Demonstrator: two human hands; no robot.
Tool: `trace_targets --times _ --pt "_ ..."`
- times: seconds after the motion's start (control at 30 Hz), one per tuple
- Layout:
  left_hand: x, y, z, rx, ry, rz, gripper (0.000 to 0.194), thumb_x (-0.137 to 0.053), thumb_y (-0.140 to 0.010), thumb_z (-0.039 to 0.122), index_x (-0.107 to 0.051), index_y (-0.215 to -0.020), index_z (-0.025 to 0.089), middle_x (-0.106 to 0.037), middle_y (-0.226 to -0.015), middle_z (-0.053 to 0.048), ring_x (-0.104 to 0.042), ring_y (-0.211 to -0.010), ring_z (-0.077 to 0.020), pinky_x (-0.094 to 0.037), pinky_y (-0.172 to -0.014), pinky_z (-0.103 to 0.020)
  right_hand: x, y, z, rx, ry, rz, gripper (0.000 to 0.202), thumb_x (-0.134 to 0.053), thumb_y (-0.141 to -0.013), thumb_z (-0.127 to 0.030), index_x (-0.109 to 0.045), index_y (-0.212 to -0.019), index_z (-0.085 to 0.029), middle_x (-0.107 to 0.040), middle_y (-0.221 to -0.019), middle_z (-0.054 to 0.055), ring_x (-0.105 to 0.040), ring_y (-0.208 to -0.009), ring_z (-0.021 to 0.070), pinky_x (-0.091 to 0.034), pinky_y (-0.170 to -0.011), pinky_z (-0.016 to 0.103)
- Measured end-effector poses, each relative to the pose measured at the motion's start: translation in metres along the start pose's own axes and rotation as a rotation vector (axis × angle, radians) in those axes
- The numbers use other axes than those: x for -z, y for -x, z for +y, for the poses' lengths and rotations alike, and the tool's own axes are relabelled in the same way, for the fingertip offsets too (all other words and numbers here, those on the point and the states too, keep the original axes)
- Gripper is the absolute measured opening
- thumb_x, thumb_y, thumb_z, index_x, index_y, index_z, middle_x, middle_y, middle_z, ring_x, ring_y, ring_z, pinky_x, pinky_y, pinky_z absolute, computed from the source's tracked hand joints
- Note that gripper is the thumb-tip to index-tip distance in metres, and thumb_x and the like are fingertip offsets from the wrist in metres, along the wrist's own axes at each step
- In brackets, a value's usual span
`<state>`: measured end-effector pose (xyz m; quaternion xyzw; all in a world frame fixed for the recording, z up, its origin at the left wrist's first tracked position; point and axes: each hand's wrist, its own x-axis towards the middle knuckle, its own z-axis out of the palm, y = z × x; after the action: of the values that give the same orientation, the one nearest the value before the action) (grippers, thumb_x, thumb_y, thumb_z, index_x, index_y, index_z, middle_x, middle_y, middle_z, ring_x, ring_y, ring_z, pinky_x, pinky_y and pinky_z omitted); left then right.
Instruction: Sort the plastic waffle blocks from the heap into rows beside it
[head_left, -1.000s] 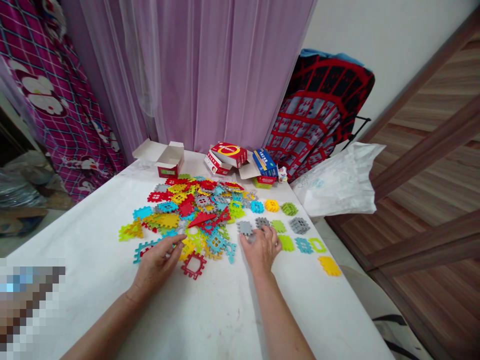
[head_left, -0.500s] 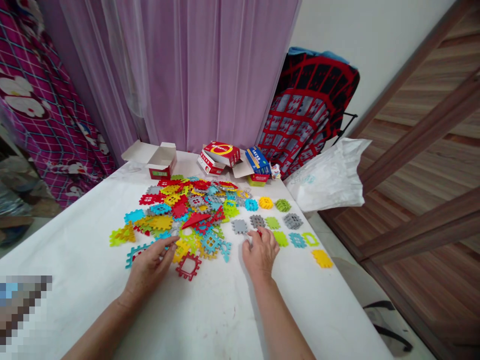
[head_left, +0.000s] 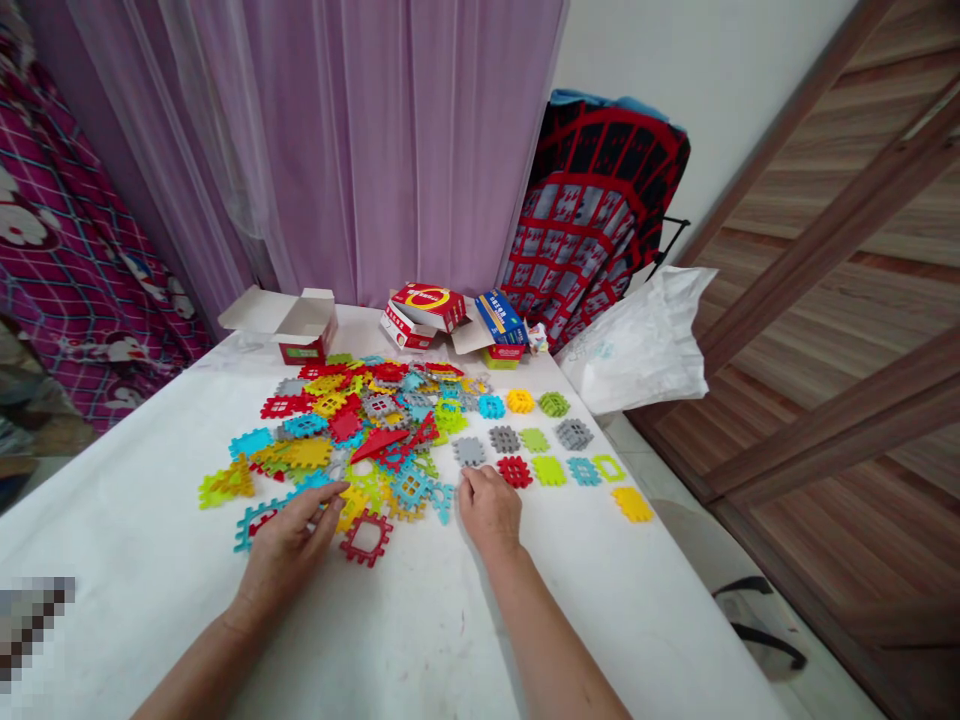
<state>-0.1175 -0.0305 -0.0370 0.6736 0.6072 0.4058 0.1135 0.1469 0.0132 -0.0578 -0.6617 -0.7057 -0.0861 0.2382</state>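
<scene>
A heap of toothed plastic pieces in several colours (head_left: 307, 453) covers the middle of the white table. My left hand (head_left: 292, 535) is at its near edge, fingers loosely bent and apart, with nothing visible between them, beside a dark red square frame (head_left: 366, 540). My right hand (head_left: 491, 512) is closed, fingers bent down, just below a flat grey square (head_left: 469, 451); nothing shows in it. Right of this hand lie a red square (head_left: 514, 472), a lime square (head_left: 548, 471), a blue square (head_left: 583, 471) and a lime frame (head_left: 608, 468).
Behind the heap stand an open white box (head_left: 304, 350), red boxes (head_left: 427, 307) and a blue box (head_left: 501, 318). A white bag (head_left: 637, 345) hangs over the right edge. Other pieces lie on the right, including a yellow square (head_left: 632, 504).
My right hand has moved left, off the red square, which now lies uncovered in the row. My left hand stays by the heap. The view has shifted slightly.
</scene>
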Motion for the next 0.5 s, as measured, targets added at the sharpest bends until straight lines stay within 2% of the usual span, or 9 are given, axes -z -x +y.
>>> trace_targets --times 0.13,0.5 --pt "-0.0002 -0.0001 0.0013 0.0 0.008 0.009 0.034 -0.049 -0.086 0.047 -0.07 -0.096 0.023 -0.067 -0.061 0.002 -0.058 -0.049 -0.0124 -0.047 -0.048 -0.022 0.0004 -0.0033 -0.0023 -0.013 0.008 -0.025 0.022 -0.051 -0.087 -0.019 -0.073 -0.085 -0.025 -0.067 -0.079 0.002 -0.06 -0.072 0.0159 -0.037 -0.064 0.025" --pt "0.0029 -0.0013 0.0062 0.002 0.001 0.02 0.033 -0.049 -0.086 0.046 -0.07 -0.096 0.022 -0.065 -0.058 0.004 -0.058 -0.047 -0.0121 -0.046 -0.047 -0.021 0.0032 -0.0076 -0.0062 -0.049 0.02 -0.087 0.023 -0.052 -0.087 -0.018 -0.074 -0.087 -0.025 -0.069 -0.082 0.002 -0.061 -0.074 0.0158 -0.037 -0.065 0.025"
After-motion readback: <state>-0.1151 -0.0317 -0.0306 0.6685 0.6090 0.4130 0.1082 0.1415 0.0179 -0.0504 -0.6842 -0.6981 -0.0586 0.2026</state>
